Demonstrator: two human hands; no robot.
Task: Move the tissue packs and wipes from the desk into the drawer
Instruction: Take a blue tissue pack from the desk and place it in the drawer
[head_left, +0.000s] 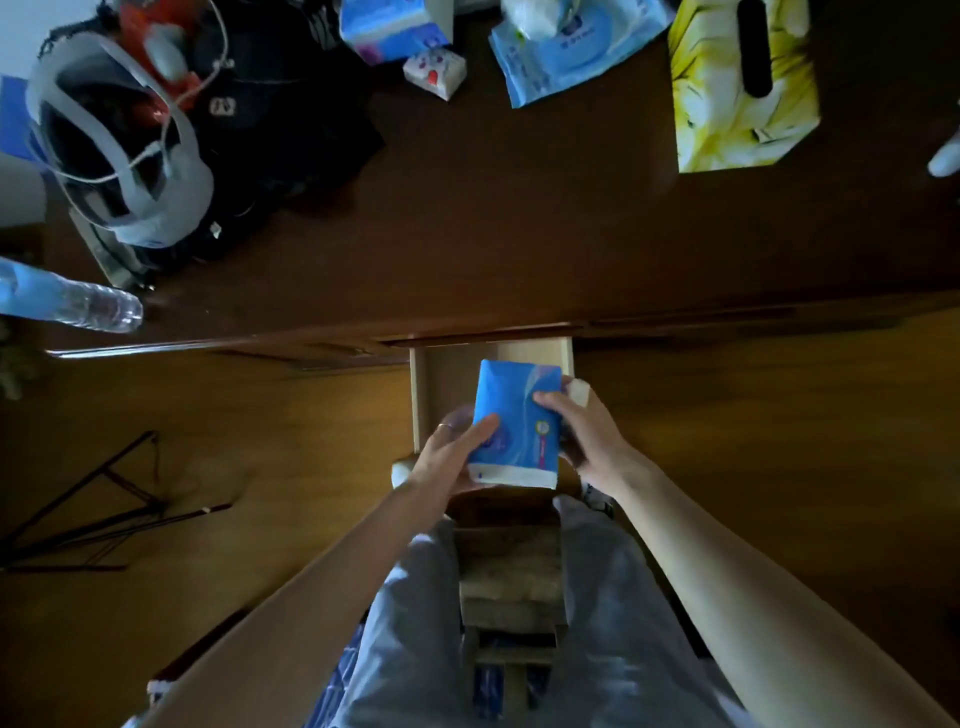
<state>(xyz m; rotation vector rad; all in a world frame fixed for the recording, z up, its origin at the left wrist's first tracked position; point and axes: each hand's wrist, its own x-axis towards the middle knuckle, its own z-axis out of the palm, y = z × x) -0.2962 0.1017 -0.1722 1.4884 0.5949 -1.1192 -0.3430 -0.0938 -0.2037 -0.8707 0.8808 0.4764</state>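
My left hand (451, 451) grips the left edge and underside of the blue tissue pack (514, 423), thumb lying across its face; my right hand (582, 431) clamps the right edge, one fingertip wrapped in white. The pack sits tilted above the open drawer (418, 395), not yet resting inside it. Risk one: the drawer looks narrow and only partly drawn out from under the worktop (519, 234), so a skewed pack could catch on a side wall or the front lip and hang up. Risk two: the wrapper looks slick, and a loosened hold on either side could drop it past the drawer to the floor. Risk three, in my judgement: other packs and the wipes (571, 52) remain at the far edge, with a yellow tissue box (737, 88) to their right; a poorly seated first pack would waste space they need.
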